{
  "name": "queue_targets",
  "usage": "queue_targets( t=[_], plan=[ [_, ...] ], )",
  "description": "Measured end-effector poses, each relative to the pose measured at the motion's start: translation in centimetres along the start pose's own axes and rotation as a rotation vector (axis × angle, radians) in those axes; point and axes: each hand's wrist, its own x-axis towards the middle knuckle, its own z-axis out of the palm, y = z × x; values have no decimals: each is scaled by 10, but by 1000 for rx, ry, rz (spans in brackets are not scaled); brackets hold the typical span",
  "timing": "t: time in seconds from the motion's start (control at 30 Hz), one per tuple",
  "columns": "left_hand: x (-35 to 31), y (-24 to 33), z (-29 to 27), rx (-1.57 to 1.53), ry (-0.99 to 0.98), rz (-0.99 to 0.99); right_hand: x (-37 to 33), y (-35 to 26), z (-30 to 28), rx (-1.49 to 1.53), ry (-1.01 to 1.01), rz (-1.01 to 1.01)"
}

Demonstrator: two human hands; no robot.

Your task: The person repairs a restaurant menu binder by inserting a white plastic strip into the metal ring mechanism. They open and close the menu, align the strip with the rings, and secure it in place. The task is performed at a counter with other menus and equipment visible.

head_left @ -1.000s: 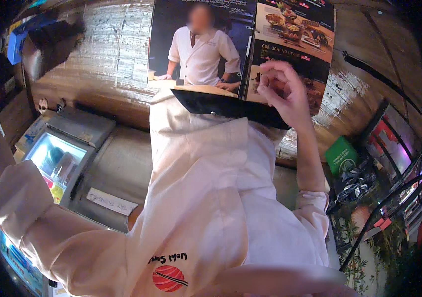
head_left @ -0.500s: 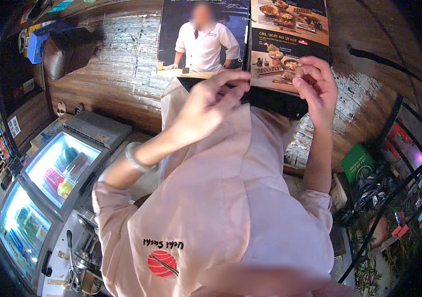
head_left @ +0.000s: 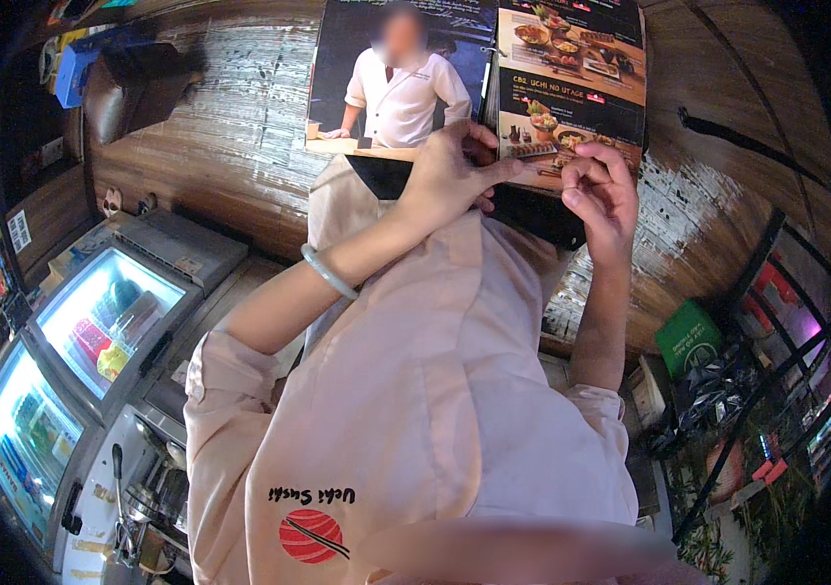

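Note:
An open menu [head_left: 405,88] lies before me, with a photo of a person in a white jacket on its left page and pictures of dishes on its right page [head_left: 571,68]. My left hand [head_left: 444,180], a pale bangle [head_left: 329,271] on its wrist, is at the lower edge near the middle fold. Its fingers are curled and its thumb points right; whatever they grip is hidden. Over the lower right page, my right hand [head_left: 602,195] has thumb and fingertips drawn close together. I cannot make out anything between them.
Under the menu is a worn wooden surface [head_left: 240,127]. Lit glass-door coolers [head_left: 108,317] stand at left, below a dark brown box-like object [head_left: 133,93]. A green bag [head_left: 688,336] and black plastic [head_left: 713,390] lie at right, near a black cable [head_left: 761,151].
My left hand has shifted right and closed in on the menu's fold, its thumb now stretched right. My right hand has come slightly left and lower, nearer the left.

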Motion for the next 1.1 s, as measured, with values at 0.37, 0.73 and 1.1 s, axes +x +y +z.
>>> queue_targets(
  t=[0.37, 0.73, 1.1],
  plan=[
    [-5, -4, -13, -8, 56, 124, 13, -34, 25, -144, 19, 61],
    [-2, -18, -24, -295, 8, 143, 66, -9, 58, -309, -290, -52],
    [2, -22, -26, -303, -46, 170, 74, -8, 64, -460, -293, -26]
  ],
)
